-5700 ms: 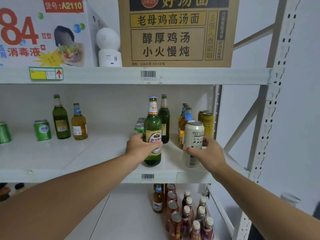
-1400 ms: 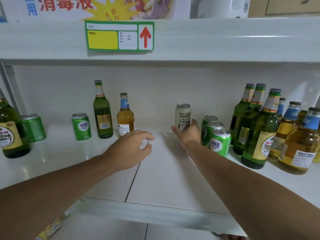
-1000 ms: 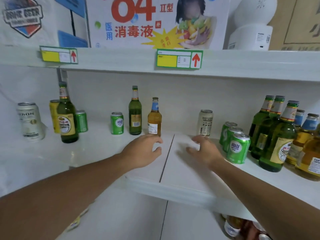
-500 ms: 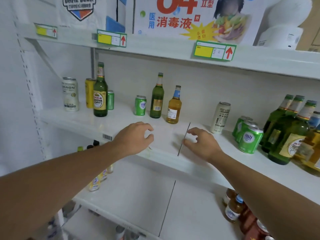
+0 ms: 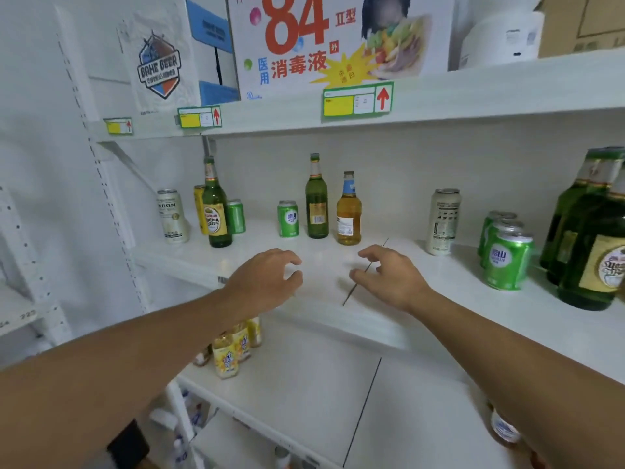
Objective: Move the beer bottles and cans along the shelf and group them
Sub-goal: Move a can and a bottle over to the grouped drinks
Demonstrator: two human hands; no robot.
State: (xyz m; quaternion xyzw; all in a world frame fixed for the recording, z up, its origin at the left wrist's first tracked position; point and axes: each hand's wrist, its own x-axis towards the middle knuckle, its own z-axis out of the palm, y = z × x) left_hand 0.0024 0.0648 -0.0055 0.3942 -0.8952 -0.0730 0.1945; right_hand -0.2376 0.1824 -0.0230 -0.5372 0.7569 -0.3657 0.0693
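Both hands hover over the white middle shelf [image 5: 439, 299], holding nothing. My left hand [image 5: 267, 279] and my right hand [image 5: 389, 275] have loosely curled fingers. Behind them stand a small green can [image 5: 288, 219], a dark green bottle [image 5: 317, 199] and an amber bottle [image 5: 349, 211]. At the far left are a white Kron can [image 5: 171, 215], a yellow can [image 5: 199, 208], a green bottle with a gold label [image 5: 215, 206] and a green can [image 5: 235, 216]. To the right stand a tall white can [image 5: 443, 221], green cans [image 5: 505, 260] and green bottles [image 5: 595, 245].
The upper shelf [image 5: 473, 99] carries a "84" carton [image 5: 334, 38], a white box with a beer logo [image 5: 159, 62] and a cardboard box [image 5: 581, 25]. Small yellow bottles [image 5: 233, 350] stand on the lower shelf. A perforated upright [image 5: 101, 184] bounds the left side.
The right hand left the tall white can standing on the shelf and drew back. The view swung left, bringing the far-left cans and bottle into sight. Both hands hover empty.
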